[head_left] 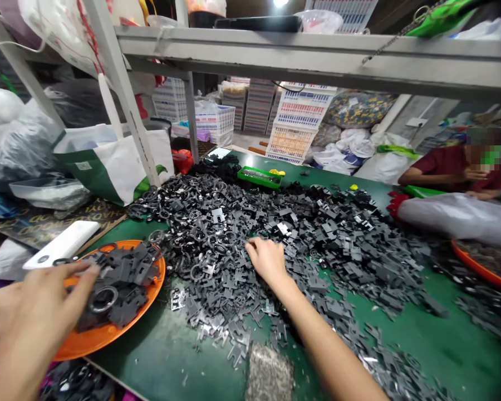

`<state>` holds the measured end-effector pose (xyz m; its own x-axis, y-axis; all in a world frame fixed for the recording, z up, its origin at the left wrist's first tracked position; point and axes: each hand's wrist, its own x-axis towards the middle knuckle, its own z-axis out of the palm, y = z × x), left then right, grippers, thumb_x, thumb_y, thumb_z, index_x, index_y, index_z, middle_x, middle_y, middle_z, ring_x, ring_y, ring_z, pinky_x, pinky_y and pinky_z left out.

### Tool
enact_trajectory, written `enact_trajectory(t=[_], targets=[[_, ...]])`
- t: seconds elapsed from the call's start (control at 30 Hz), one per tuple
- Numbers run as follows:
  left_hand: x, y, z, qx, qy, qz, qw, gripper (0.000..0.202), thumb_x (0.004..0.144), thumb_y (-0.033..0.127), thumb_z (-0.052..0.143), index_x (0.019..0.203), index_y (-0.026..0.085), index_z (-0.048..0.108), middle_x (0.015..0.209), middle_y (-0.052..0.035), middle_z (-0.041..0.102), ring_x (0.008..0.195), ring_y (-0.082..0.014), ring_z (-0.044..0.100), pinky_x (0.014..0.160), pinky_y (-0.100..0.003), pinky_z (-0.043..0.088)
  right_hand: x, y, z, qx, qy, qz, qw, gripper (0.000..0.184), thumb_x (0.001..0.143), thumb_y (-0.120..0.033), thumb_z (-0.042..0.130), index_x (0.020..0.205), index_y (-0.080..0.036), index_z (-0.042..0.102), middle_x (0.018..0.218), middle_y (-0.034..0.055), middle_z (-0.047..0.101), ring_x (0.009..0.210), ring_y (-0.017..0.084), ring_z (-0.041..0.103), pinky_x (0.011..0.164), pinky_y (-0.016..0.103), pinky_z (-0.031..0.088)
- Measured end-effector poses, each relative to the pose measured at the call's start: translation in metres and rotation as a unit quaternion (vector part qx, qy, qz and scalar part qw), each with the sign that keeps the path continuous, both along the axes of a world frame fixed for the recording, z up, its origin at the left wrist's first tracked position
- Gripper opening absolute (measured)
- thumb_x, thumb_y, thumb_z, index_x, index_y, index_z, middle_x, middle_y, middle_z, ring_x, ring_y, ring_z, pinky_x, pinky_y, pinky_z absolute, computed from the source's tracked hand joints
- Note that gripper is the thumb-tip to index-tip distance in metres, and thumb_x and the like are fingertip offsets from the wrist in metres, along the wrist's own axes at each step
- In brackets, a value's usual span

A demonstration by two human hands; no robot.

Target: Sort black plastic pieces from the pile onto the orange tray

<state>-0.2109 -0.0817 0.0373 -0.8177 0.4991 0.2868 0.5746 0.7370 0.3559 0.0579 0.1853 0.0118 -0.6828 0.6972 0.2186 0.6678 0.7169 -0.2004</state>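
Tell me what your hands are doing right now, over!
Left hand at dark flat pieces on orange tray. Right hand on heap of grey pieces. Seated person far right, apart.

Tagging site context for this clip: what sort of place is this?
Probably a small parts-sorting workshop: a green table heaped with dark parts, an orange tray of the same parts, and stacked crates behind.

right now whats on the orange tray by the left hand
The orange tray holds a heap of dark grey flat pieces and a black ring. What lies beneath them is hidden.
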Motion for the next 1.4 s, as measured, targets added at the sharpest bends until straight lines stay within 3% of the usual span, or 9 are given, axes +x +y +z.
enact_trajectory(t=[0.1,0.23,0.3,0.4,0.57,0.77,0.97,1.1,1.4], targets=[[0.051,0.022,0.009,0.013,0.059,-0.11,0.992,0.044,0.083,0.052,0.038,0.096,0.019,0.063,0.097,-0.0104,0.06,0.101,-0.0332,0.053,0.094,-0.051,0.035,-0.024,0.01,-0.001,0.017,-0.002,-0.008,1.0,0.059,0.102,-0.032,0.013,0.091,-0.004,0.064,0.089,0.0044,0.066,0.093,0.015,0.063,0.085,0.035,0.04],[0.1,0.042,-0.005,0.065,0.041,-0.219,0.973,0.031,0.085,0.049,0.046,0.093,0.026,0.064,0.098,-0.0062,0.062,0.096,-0.0295,0.052,0.087,-0.046,0.035,-0.012,0.013,0.004,0.012,-0.001,0.003,1.0,0.067,0.1,-0.023,0.002,0.092,0.0,0.065,0.096,0.0033,0.062,0.097,0.012,0.061,0.086,0.034,0.036],[0.12,0.048,-0.017,0.081,-0.006,-0.28,0.957,0.024,0.086,0.043,0.048,0.093,0.026,0.063,0.097,-0.0045,0.061,0.096,-0.0269,0.051,0.084,-0.042,0.036,0.011,0.007,0.01,0.006,0.007,0.006,1.0,0.064,0.097,-0.026,0.008,0.094,-0.001,0.067,0.095,0.0044,0.064,0.098,0.014,0.061,0.084,0.032,0.034],[0.149,0.052,-0.032,0.055,-0.086,-0.372,0.923,0.017,0.089,0.034,0.048,0.093,0.027,0.063,0.092,-0.0025,0.061,0.09,-0.0227,0.052,0.078,-0.036,0.038,0.058,-0.022,0.015,-0.019,0.017,0.037,0.999,0.02,0.09,-0.024,0.049,0.092,-0.017,0.067,0.089,0.0028,0.069,0.088,0.016,0.062,0.078,0.03,0.04],[0.189,0.057,-0.051,-0.059,-0.127,-0.48,0.866,0.021,0.085,0.018,0.051,0.098,0.03,0.063,0.091,-0.0018,0.059,0.086,-0.0213,0.051,0.076,-0.034,0.038,0.129,-0.103,-0.005,-0.095,0.017,0.203,0.975,0.014,0.085,-0.013,0.051,0.094,-0.021,0.059,0.083,0.0011,0.065,0.075,0.016,0.057,0.072,0.031,0.039],[0.207,0.059,-0.065,-0.107,-0.095,-0.492,0.859,0.024,0.075,0.007,0.058,0.088,0.027,0.062,0.091,-0.0003,0.059,0.086,-0.0215,0.05,0.076,-0.035,0.036,0.151,-0.148,-0.041,-0.026,0.053,0.177,0.982,0.02,0.082,-0.01,0.049,0.096,-0.022,0.057,0.085,0.0003,0.065,0.072,0.015,0.056,0.068,0.028,0.035],[0.206,0.046,-0.076,-0.069,-0.154,-0.476,0.863,0.007,0.082,0.019,0.055,0.08,0.024,0.057,0.079,-0.0001,0.061,0.076,-0.021,0.056,0.07,-0.033,0.042,0.197,-0.136,-0.042,-0.053,0.056,0.012,0.997,0.012,0.09,-0.019,0.047,0.09,-0.023,0.059,0.079,0.0007,0.063,0.073,0.017,0.055,0.069,0.03,0.035],[0.204,0.037,-0.08,-0.006,-0.231,-0.431,0.872,0.02,0.087,0.034,0.051,0.103,0.027,0.061,0.089,-0.0022,0.065,0.087,-0.0217,0.062,0.077,-0.033,0.049,0.221,-0.124,-0.042,-0.014,-0.057,-0.084,0.995,0.014,0.09,-0.026,0.052,0.079,-0.023,0.06,0.074,0.0016,0.062,0.073,0.021,0.054,0.067,0.033,0.032],[0.214,0.022,-0.07,0.079,-0.313,-0.36,0.875,0.025,0.086,0.042,0.048,0.086,0.026,0.066,0.088,-0.004,0.055,0.091,-0.0218,0.057,0.083,-0.035,0.048,0.208,-0.124,-0.044,-0.014,-0.11,-0.048,0.993,0.012,0.084,-0.015,0.051,0.077,-0.022,0.058,0.075,0.0028,0.061,0.074,0.022,0.053,0.065,0.033,0.029]])
